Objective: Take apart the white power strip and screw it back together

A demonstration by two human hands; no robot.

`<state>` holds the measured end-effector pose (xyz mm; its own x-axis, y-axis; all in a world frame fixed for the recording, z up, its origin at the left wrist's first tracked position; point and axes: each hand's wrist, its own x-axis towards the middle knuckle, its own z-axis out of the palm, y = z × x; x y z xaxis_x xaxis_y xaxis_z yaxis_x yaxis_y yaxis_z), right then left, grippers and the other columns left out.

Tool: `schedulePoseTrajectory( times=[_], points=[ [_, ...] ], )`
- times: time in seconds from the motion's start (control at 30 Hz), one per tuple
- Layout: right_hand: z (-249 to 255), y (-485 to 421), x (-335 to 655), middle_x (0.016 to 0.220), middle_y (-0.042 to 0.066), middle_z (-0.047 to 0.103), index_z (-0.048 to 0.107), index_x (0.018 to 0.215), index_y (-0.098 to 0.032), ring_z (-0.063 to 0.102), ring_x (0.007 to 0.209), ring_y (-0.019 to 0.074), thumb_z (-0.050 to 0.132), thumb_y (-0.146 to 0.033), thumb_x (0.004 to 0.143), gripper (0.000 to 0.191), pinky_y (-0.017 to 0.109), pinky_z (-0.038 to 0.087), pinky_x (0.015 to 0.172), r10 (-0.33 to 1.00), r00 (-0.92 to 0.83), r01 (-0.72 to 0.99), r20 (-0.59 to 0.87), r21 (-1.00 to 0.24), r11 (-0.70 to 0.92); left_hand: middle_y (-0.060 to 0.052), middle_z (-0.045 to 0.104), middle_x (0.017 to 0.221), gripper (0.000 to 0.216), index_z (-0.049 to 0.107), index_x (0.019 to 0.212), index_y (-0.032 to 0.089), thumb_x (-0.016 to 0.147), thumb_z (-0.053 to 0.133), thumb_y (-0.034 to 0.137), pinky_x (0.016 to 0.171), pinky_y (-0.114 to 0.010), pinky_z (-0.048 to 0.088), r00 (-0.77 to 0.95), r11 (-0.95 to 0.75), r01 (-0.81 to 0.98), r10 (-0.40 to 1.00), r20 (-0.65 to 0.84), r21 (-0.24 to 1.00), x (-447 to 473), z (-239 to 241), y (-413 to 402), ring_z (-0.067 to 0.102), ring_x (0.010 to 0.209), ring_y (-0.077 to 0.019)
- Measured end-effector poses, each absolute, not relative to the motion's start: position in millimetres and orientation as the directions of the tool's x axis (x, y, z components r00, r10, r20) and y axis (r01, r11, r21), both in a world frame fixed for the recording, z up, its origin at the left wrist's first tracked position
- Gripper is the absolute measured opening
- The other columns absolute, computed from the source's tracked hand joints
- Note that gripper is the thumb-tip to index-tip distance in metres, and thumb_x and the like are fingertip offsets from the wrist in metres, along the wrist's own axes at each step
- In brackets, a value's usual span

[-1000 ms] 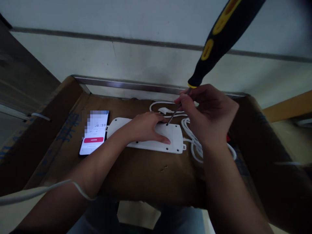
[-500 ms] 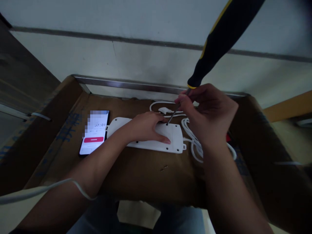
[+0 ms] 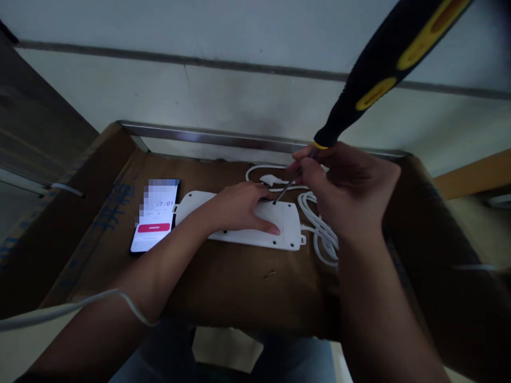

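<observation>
A white power strip (image 3: 285,223) lies face down on a cardboard sheet (image 3: 239,282). My left hand (image 3: 239,207) rests flat on its back, fingers stretched out, pressing it down. My right hand (image 3: 347,186) pinches the metal shaft of a black and yellow screwdriver (image 3: 383,69), whose tip sits in a screw hole near the strip's far edge. The long handle slants up and to the right, close to the camera. The strip's white cable (image 3: 323,239) lies coiled to the right, partly hidden behind my right hand.
A phone (image 3: 155,218) with a lit timer screen lies left of the strip. A metal rail (image 3: 207,137) runs along the far edge against a pale wall. Cardboard flaps rise at both sides. A thin white wire (image 3: 80,306) crosses my left forearm.
The screwdriver handle has turned and tilted further right, showing its yellow patches again. My right hand shifted slightly right. My left hand stayed put on the strip.
</observation>
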<state>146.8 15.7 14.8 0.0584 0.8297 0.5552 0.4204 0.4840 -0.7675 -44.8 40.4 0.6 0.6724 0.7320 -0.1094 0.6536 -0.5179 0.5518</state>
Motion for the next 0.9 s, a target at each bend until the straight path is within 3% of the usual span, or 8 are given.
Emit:
schedulePoseTrajectory(
  times=[0.37,0.9],
  points=[
    [15.0,15.2,144.4,0.091,0.001,0.067,0.07,0.1,-0.02,0.064,0.079,0.0034,0.061,-0.037,0.092,0.022,0.019,0.055,0.078,0.842,0.09,0.405,0.533,-0.791,0.458,-0.01,0.068,0.136,0.077,0.067,0.133,0.02,0.073,0.08,0.066,0.106,-0.041,0.047,0.673,-0.505,0.654,0.729,-0.128,0.563,-44.6,4.0,39.4,0.062,0.125,-0.0323],
    [16.6,13.9,141.8,0.085,0.0,0.064,0.069,0.098,-0.016,0.063,0.076,0.0028,0.059,-0.032,0.091,0.02,0.018,0.053,0.077,0.822,0.102,0.376,0.561,-0.786,0.49,-0.009,0.069,0.134,0.077,0.067,0.133,0.019,0.073,0.079,0.067,0.103,-0.041,0.049,0.672,-0.501,0.658,0.728,-0.136,0.562,-45.2,3.1,40.0,0.063,0.123,-0.0321]
  ],
)
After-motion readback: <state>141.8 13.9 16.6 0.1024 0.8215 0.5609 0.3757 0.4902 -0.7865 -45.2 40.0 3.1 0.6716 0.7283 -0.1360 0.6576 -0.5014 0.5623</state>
